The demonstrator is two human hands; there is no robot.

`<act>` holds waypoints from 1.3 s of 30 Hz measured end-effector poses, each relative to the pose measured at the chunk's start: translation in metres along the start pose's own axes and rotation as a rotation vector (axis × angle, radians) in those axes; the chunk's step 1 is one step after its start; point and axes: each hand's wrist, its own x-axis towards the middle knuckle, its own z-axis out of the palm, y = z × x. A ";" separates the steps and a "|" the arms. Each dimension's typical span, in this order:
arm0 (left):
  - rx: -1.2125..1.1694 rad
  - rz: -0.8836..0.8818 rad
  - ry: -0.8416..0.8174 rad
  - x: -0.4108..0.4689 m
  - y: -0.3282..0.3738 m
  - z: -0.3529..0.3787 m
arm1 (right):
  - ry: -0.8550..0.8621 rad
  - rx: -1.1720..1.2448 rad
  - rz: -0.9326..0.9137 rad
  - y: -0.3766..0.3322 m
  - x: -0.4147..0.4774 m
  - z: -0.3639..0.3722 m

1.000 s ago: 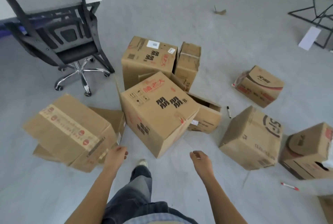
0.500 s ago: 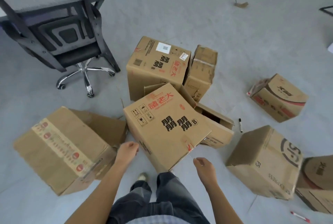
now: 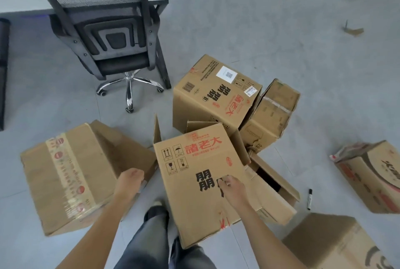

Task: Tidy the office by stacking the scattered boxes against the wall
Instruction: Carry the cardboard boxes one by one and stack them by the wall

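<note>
The big box [image 3: 201, 182] sits on the floor [image 3: 281, 30], close in front. The right hand [image 3: 232, 188] rests loosely on top, gripping nothing. I cannot tell if the left hand [image 3: 129, 182] grips. Loose flaps [image 3: 157, 132] may snag, so it could slip.

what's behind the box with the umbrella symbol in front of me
Behind the umbrella-symbol box stands a QR-labelled box; its lower front is covered, so whether they touch cannot be seen.
</note>
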 end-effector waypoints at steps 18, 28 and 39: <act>0.485 -0.026 0.024 0.228 0.103 0.052 | -0.068 -0.424 0.018 -0.105 0.226 0.007; 0.666 -0.044 -0.127 0.301 0.072 0.083 | 0.005 -0.789 -0.243 -0.127 0.317 0.048; 0.728 0.120 -0.158 0.295 0.053 0.095 | -0.055 -0.974 -0.104 -0.113 0.339 0.087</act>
